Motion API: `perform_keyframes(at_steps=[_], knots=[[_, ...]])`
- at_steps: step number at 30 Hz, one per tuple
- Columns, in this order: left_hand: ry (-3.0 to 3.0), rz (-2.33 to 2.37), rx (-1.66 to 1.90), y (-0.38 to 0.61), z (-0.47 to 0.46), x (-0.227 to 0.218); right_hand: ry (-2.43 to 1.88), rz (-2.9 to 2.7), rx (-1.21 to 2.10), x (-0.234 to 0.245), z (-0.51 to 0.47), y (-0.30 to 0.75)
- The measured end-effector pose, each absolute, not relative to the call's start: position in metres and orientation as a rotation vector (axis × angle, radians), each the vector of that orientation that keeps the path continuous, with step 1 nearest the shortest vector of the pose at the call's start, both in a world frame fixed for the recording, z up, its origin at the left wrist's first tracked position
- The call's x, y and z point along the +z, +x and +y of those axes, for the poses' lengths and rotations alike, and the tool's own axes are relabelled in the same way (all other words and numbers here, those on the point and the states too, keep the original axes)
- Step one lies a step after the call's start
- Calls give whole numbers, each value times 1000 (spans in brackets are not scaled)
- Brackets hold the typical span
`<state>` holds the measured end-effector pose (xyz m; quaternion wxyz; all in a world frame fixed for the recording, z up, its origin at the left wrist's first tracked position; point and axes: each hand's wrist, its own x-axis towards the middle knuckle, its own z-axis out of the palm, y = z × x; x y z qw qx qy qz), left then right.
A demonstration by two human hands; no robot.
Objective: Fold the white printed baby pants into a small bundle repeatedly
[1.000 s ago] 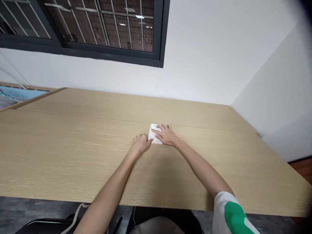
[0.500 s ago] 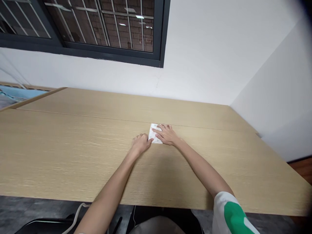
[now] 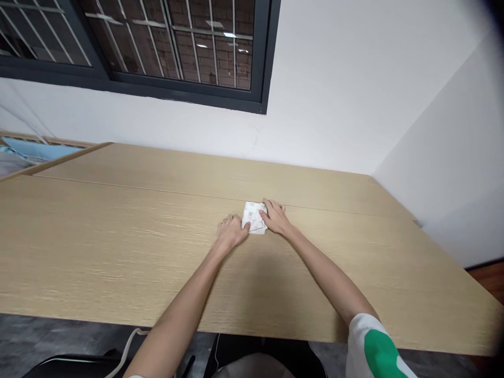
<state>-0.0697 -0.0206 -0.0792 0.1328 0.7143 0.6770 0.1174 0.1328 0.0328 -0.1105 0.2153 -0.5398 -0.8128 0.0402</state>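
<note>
A small folded white piece (image 3: 252,214), paper or thin cloth with a faint print, lies flat on the wooden table. Its layers are slightly offset at the lower right. From the left, my left hand (image 3: 232,231) presses its thumb on the lower left edge, the other fingers curled beside it on the tabletop. On the opposite side, my right hand (image 3: 276,217) grips the right edge, thumb on top and fingers around the upper right corner. Whether the fingertips reach beneath the piece is hidden.
The wide wooden table (image 3: 118,252) has a seam running across it behind my hands. A white wall (image 3: 323,105) and a dark-framed barred window (image 3: 260,100) stand behind. Light blue fabric (image 3: 47,151) shows at the far left. A white cable (image 3: 128,346) hangs near the front edge.
My right hand, earlier spread flat over the folded piece, has drawn back to its right edge, uncovering more print. My left hand stays at the left edge.
</note>
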Motion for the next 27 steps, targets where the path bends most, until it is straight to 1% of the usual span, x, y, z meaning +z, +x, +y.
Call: perform_keyframes(at_steps=[6,10,14,16,18,22,25,27], knots=[[2053,1859,513,-60,-21,-85,-1461,-2165,160,-110,29,131],[2036,1679,628,-53,-26,-84,-1537,-2107,151,-105,13,139],[2030,1410,723,-45,-37,-77,-1576,-2060,92,-97,-24,160],[2027,1246,752,-38,-45,-73,-1589,-1993,142,-90,-52,176],[2017,1081,762,-27,-56,-67,-1591,-1871,268,-80,-86,195],[1989,751,717,11,-95,-53,-1431,-1488,500,-58,-175,236],[1886,395,607,48,-143,-42,-1380,-1146,476,-55,-260,259],[1848,244,471,72,-179,-35,-1363,-865,389,-66,-321,270]])
